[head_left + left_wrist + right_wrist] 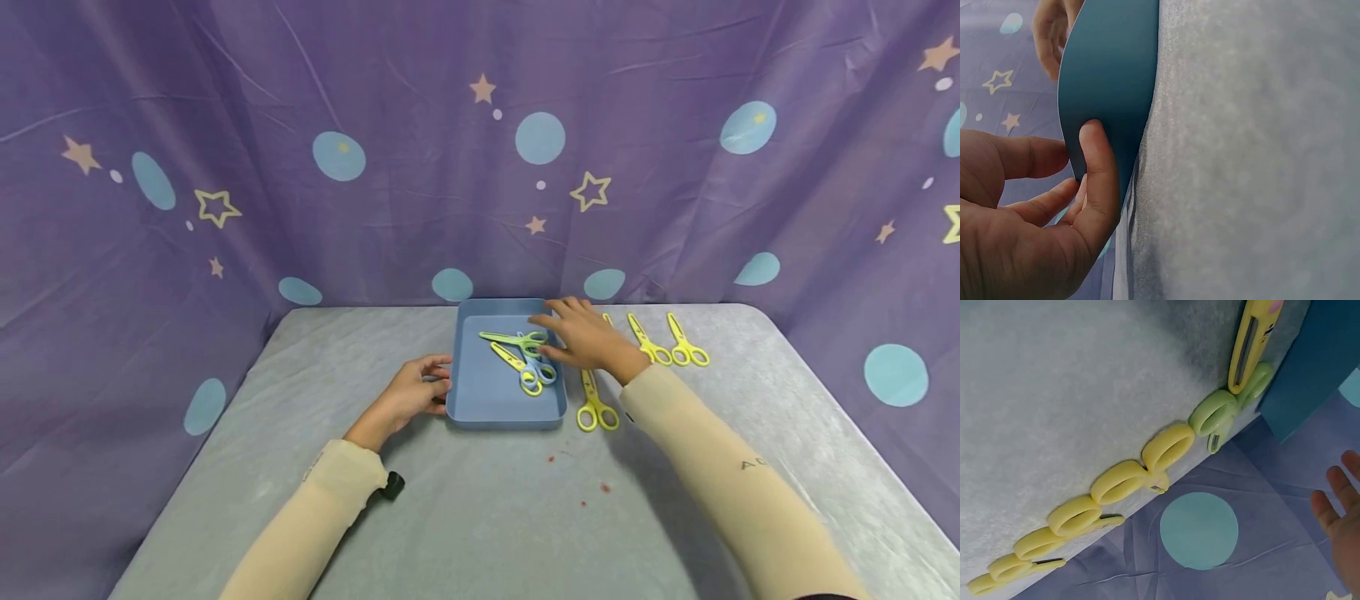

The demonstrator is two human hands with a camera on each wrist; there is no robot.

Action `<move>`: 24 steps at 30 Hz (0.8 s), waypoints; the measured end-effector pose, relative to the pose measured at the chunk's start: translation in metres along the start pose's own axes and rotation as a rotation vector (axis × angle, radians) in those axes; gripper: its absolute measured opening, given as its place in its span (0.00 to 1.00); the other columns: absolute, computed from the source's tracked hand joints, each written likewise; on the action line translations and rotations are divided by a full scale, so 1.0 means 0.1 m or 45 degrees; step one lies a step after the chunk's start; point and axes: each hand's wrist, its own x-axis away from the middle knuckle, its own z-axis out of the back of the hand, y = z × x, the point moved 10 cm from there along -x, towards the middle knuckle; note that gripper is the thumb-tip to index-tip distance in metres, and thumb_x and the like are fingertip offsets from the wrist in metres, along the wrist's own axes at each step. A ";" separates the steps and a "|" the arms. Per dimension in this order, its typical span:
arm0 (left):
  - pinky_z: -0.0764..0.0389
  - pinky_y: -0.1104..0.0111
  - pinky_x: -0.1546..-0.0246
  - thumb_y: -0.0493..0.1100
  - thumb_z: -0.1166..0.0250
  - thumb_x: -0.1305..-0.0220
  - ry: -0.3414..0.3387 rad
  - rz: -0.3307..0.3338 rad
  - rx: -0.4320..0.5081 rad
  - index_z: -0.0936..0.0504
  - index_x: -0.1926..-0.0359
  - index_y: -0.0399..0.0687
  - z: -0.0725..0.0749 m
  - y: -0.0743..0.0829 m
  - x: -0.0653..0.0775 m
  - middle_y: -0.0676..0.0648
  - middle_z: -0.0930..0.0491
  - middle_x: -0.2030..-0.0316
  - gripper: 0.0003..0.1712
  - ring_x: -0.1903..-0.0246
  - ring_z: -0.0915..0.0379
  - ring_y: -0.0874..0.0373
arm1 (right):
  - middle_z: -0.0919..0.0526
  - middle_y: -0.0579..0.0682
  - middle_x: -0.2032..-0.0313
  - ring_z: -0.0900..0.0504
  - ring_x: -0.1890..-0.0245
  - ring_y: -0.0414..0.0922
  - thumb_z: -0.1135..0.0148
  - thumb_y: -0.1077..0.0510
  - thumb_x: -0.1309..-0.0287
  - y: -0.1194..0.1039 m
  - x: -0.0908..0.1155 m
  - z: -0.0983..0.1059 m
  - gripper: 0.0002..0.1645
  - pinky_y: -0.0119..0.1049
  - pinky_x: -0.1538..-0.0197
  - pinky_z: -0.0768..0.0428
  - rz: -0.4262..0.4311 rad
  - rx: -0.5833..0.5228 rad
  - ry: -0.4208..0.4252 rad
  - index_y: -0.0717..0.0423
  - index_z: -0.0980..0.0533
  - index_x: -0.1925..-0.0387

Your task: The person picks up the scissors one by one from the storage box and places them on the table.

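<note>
My left hand (415,389) rests its fingers against the outer left wall of a blue tray (471,398); the left wrist view shows a fingertip (1092,134) on that wall. Above the tray's right rim is my right hand (588,335), fingers spread, holding nothing. Inside the tray, green-handled scissors (510,337), yellow scissors (507,357) and light-blue scissors (546,372) lie overlapping. Just right of the tray lie other yellow scissors (594,408). In the right wrist view, green scissors (1211,415) stand out beside the tray, mostly hidden by my right hand in the head view.
Farther right along the table's back lie more yellow scissors (649,343) and another yellow pair (682,342). A purple patterned curtain (420,217) hangs behind the grey-covered table (480,517). Small red marks (605,488) dot the cloth in front.
</note>
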 end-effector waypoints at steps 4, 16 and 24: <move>0.13 0.61 0.66 0.32 0.42 0.24 -0.011 -0.007 -0.008 0.34 0.25 0.44 -0.01 0.02 0.02 0.34 0.31 0.39 0.30 0.62 0.22 0.50 | 0.32 0.60 0.30 0.34 0.32 0.60 0.37 0.39 0.31 0.02 -0.09 -0.11 0.34 0.62 0.32 0.34 -0.003 -0.013 -0.078 0.42 0.29 0.28; 0.13 0.59 0.66 0.32 0.43 0.24 -0.006 -0.005 -0.013 0.34 0.25 0.43 0.00 0.02 0.02 0.33 0.32 0.38 0.30 0.62 0.22 0.50 | 0.29 0.62 0.32 0.31 0.34 0.60 0.36 0.39 0.31 -0.08 -0.27 -0.30 0.36 0.61 0.34 0.31 0.061 0.034 -0.082 0.45 0.29 0.27; 0.12 0.60 0.65 0.32 0.43 0.24 -0.009 0.002 -0.004 0.34 0.25 0.43 -0.01 0.03 0.02 0.33 0.32 0.38 0.30 0.62 0.21 0.50 | 0.29 0.61 0.31 0.32 0.33 0.61 0.38 0.40 0.30 -0.15 -0.35 -0.36 0.35 0.61 0.32 0.33 0.031 0.042 -0.141 0.46 0.29 0.27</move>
